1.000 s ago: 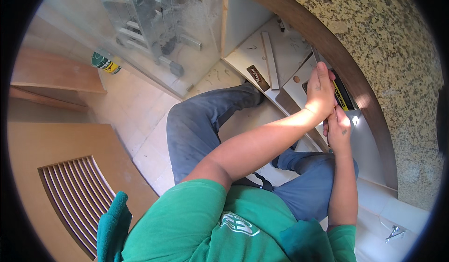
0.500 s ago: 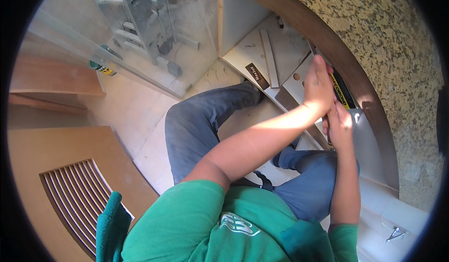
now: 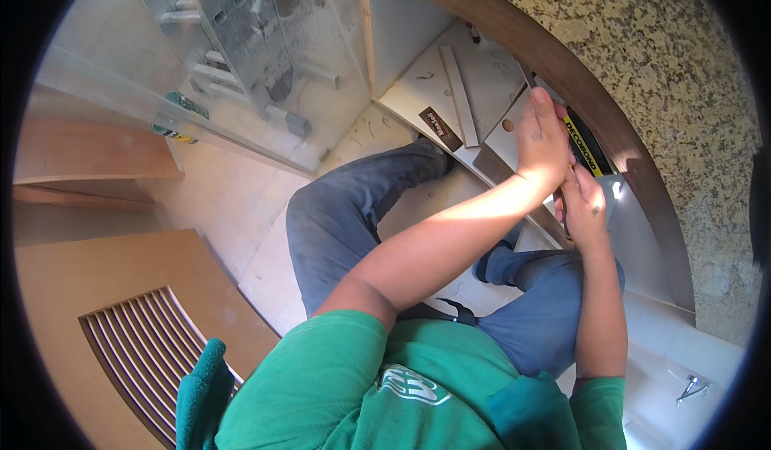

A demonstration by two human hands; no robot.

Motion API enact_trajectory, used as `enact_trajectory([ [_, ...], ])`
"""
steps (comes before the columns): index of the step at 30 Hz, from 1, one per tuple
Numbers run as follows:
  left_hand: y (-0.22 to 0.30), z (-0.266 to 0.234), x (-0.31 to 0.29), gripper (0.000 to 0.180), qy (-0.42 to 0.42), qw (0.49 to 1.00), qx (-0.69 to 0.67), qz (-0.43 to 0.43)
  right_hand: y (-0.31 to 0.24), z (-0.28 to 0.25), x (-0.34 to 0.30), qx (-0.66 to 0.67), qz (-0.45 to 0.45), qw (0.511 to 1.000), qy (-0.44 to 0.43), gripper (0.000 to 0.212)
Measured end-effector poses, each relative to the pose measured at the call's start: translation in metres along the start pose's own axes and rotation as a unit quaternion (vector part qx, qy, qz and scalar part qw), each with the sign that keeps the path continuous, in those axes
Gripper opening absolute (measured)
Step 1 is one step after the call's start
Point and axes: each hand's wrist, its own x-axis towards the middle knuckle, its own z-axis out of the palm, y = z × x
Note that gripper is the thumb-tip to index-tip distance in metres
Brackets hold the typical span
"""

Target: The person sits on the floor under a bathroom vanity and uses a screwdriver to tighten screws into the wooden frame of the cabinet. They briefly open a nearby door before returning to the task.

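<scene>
My left hand (image 3: 541, 138) and my right hand (image 3: 584, 207) are pressed close together inside the curved cabinet, under its brown edge (image 3: 582, 52). Both are closed, with the fingers of each mostly turned away from view. A thin, narrow strip shows just past my left thumb; I cannot tell whether it belongs to what I grip. A small dark end shows under my right hand, too little to name. Below my left hand lies a pale board (image 3: 499, 135) with a round hole. A black and yellow package (image 3: 587, 146) stands right beside my hands.
A narrow wooden strip (image 3: 458, 97) and a small brown card (image 3: 440, 128) lie on the cabinet floor. Speckled stone countertop (image 3: 642, 40) overhangs at right. A glass panel, a folding ladder (image 3: 241, 40), a louvred door (image 3: 144, 265) and a green container (image 3: 178, 117) stand left.
The view has shifted slightly. My two hands stay together in nearly the same place, and a little more of the black and yellow package shows beside them.
</scene>
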Motion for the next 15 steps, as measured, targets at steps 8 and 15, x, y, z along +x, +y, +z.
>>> enact_trajectory([
  [8,0.006,-0.005,0.012,0.073,-0.013,1.0,-0.014,0.006,-0.012,0.006,0.011,-0.015,-0.001,1.0,-0.004,0.033],
  [15,0.016,-0.011,0.014,0.071,-0.022,1.0,-0.013,-0.006,-0.016,0.012,0.014,-0.029,0.007,1.0,-0.004,0.034],
])
